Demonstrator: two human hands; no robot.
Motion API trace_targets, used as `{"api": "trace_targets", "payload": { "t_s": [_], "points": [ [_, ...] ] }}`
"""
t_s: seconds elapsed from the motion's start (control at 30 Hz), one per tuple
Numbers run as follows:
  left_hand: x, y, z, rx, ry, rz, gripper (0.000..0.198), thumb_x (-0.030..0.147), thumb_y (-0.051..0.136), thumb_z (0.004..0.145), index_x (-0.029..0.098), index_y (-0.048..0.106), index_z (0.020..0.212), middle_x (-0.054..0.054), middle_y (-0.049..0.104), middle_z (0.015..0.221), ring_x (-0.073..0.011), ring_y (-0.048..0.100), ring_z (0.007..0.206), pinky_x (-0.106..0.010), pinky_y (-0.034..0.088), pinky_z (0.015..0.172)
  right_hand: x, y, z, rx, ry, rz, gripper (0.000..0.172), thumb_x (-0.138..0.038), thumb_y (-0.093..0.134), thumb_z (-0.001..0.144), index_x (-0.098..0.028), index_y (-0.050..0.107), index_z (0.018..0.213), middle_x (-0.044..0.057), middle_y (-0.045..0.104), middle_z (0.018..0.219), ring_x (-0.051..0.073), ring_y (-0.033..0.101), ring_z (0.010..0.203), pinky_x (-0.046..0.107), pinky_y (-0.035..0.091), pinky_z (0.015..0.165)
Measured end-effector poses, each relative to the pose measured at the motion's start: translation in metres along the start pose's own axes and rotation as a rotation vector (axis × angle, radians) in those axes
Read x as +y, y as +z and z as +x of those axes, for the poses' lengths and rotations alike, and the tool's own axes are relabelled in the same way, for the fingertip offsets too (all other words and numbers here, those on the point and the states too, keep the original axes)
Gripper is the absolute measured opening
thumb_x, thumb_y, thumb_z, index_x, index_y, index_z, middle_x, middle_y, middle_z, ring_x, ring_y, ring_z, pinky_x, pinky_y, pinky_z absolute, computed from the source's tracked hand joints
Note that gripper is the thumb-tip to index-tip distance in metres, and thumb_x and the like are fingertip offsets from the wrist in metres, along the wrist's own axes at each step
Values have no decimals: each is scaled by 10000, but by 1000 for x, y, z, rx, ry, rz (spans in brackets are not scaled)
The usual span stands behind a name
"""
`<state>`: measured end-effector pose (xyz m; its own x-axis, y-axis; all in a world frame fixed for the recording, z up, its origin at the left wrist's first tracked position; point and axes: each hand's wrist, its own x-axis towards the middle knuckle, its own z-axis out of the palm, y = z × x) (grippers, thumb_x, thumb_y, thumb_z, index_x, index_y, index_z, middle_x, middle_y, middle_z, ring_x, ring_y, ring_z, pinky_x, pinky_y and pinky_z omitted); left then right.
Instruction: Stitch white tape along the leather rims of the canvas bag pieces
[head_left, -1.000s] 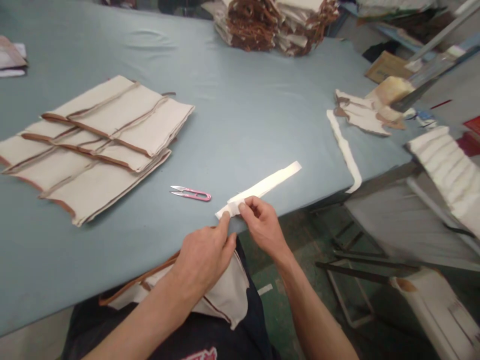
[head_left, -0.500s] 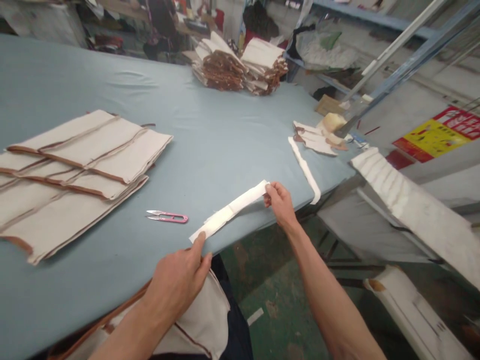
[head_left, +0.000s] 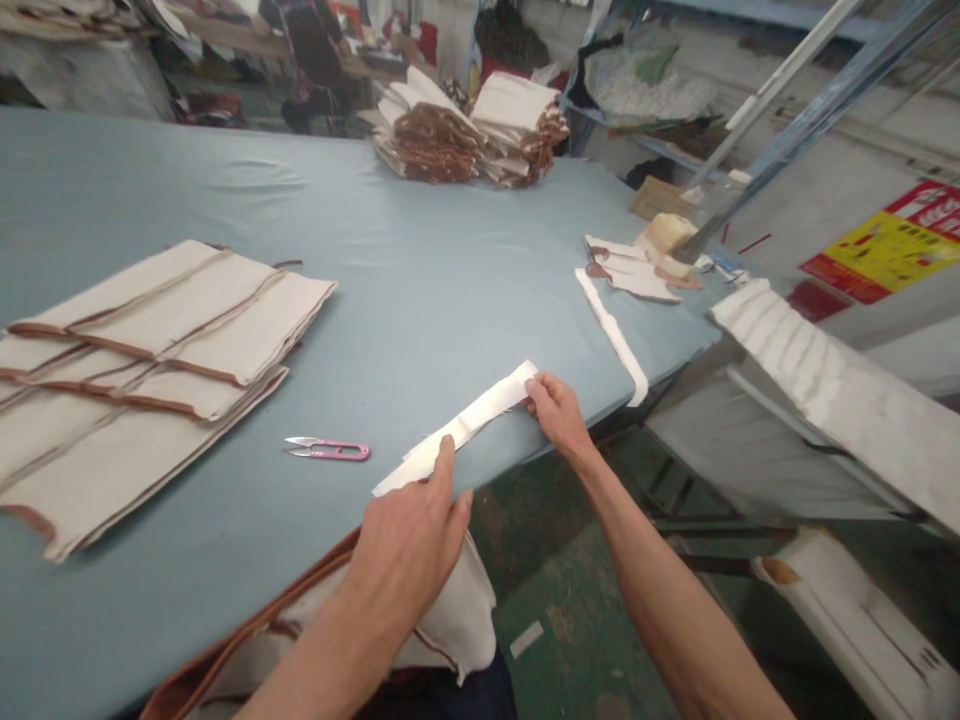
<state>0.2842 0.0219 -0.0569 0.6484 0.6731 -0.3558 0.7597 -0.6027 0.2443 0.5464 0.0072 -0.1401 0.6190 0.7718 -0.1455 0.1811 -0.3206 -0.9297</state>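
A white fabric strip (head_left: 487,405) lies slantwise near the front edge of the blue-covered table. At its far right end, the thumb and fingers of my right hand (head_left: 556,412) pinch it. My left hand (head_left: 409,540) rests its outstretched index finger on the strip's nearer half, with the thumb spread apart. Left of the strip lies a pair of pink thread snips (head_left: 328,449), blades pointing left. Below my left hand, a cream cloth piece with brown edging (head_left: 457,620) hangs over my lap, partly covered by my forearm.
Stacked cream panels with brown trim (head_left: 165,330) lie at the left. A second white strip (head_left: 613,335) reaches the table's right edge, near small cloth pieces (head_left: 634,270). Bundled cloth stacks (head_left: 431,140) stand at the back. A person (head_left: 304,50) sits beyond the table.
My left hand has slid right along the strip, from its near end towards its middle. My right hand keeps its pinch on the far end. The view has shifted slightly.
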Motion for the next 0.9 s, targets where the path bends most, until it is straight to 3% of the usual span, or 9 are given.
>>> {"api": "trace_targets", "payload": {
  "t_s": [0.13,0.27,0.63,0.9],
  "points": [
    [-2,6,27,27,-15,-16,574,363,468,1079,146,400,1606,-201,801,1089,-371,776,1028,-466,595,844,2,-5,2,13,19,36,321,-387,650,1032,-155,656,1255,89,695,1207,219,707,1005,417,617,866],
    [-9,8,33,19,-9,-17,546,388,477,1075,185,448,1580,-183,808,1083,-365,782,1013,-450,591,840,1,-18,17,57,44,86,329,-385,651,1031,-159,651,1270,93,690,1224,222,706,1014,418,619,867],
    [-7,11,34,-39,-23,33,582,331,430,1086,159,354,1637,-190,813,1043,-375,790,979,-472,601,828,-20,-75,98,270,70,217,358,-368,665,1022,-170,634,1318,106,661,1311,251,688,1105,461,605,929],
    [-7,14,37,-83,-56,1,587,329,418,1083,180,334,1645,-171,822,1033,-359,795,972,-456,597,829,-23,-86,155,385,162,357,363,-361,666,1022,-175,629,1332,110,652,1332,255,683,1120,467,603,938]
  ]
}}
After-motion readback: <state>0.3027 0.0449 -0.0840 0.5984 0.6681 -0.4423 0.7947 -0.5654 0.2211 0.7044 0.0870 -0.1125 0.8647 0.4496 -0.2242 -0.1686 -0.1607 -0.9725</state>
